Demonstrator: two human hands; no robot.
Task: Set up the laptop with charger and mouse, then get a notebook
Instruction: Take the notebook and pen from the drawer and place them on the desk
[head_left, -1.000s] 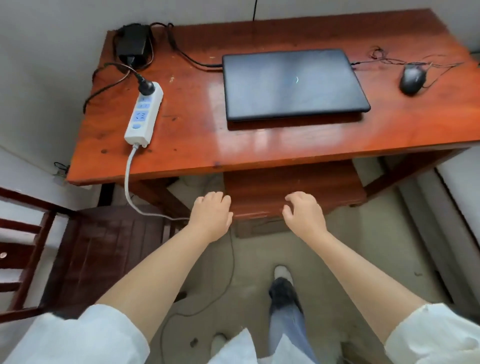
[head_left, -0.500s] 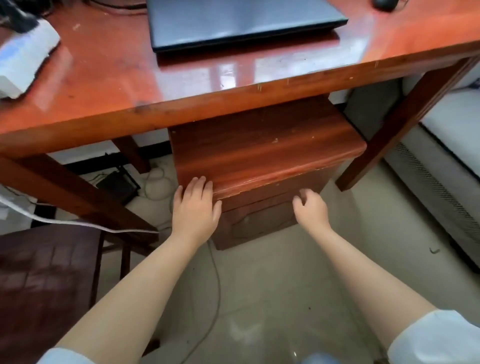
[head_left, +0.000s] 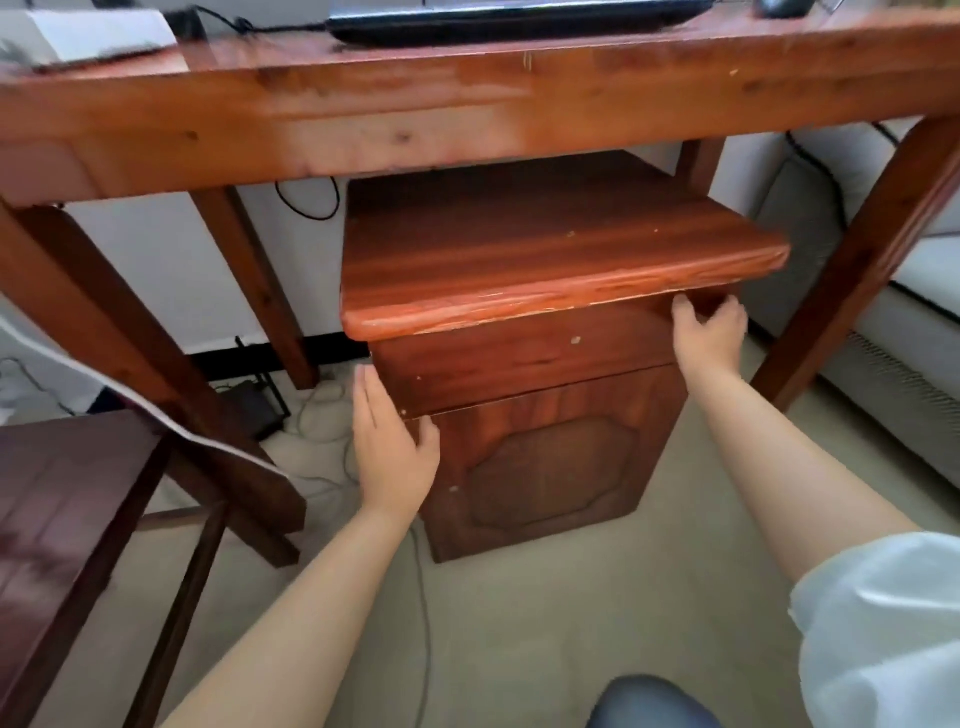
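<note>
— Where are your hands right now?

— My left hand (head_left: 390, 447) lies flat and open against the left front corner of the small reddish-brown wooden cabinet (head_left: 535, 415) under the desk, thumb on the face, gripping nothing. My right hand (head_left: 710, 332) is curled at the right end of the cabinet's shallow top drawer front (head_left: 519, 366), fingers tucked up under the overhanging top slab. I cannot tell whether they have actually caught an edge.

— And the notebook?

— Not in view. I judge it is inside this cabinet, but that is only a guess. The closed dark laptop (head_left: 514, 18) sits on the glossy red-brown wooden desk (head_left: 467, 109) above, with the dark mouse (head_left: 784, 6) near its right end and a white power strip (head_left: 88, 36) at the left.

— What could go wrong?

— The drawer shows no handle, so my fingertips may slip off. If I pull from the right side only, the drawer may skew and jam, or the whole cabinet may slide towards me over the smooth pale floor (head_left: 519, 623). My head is low, so rising carelessly could knock it on the desk edge. The white cable (head_left: 156, 415) hanging off the left crosses near my left arm, and snagging it could drag the strip down.

— The room?

— Tight. A dark wooden chair (head_left: 67, 519) stands at my left, loose black wires and a small dark box (head_left: 260, 410) lie against the white wall, and a white cushioned seat (head_left: 909, 286) is at the right.
</note>
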